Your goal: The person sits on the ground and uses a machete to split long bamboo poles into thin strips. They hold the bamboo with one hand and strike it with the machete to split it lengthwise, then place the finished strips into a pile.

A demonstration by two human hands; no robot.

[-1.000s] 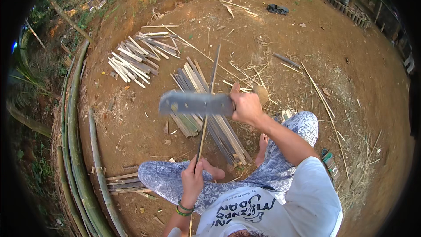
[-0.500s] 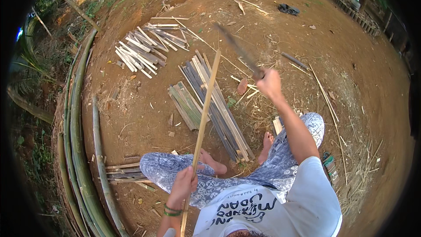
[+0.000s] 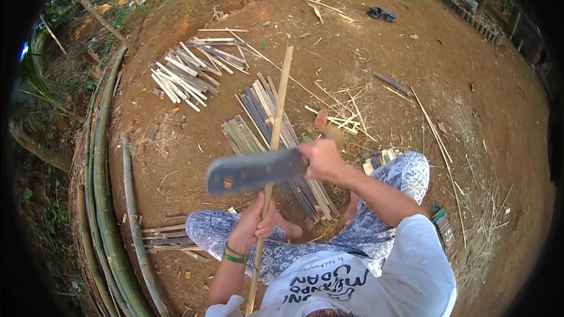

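Fingers of my left hand (image 3: 257,223) wrap the bamboo strip (image 3: 274,141); my right hand (image 3: 322,160) grips a blurred cleaver (image 3: 254,171), seemingly crossing it.

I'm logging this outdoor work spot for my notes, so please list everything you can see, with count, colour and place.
bamboo strip: one, tan, long, upright in the middle, held low by the left hand
cleaver: one, grey broad blade, blurred, crossing the strip, in the right hand
split slats, pale pile: many, whitish, upper left on the dirt
split slats, dark pile: many, grey-green, centre, behind the strip
bamboo poles: several, green, curving along the left edge
slats by the knee: a few, brown, lower left
dark bundle: one, black, top right
ground: brown dirt, strewn with slivers
left hand: green wristbands, fingers round the strip
right hand: gripping the cleaver handle
legs: patterned blue-white trousers
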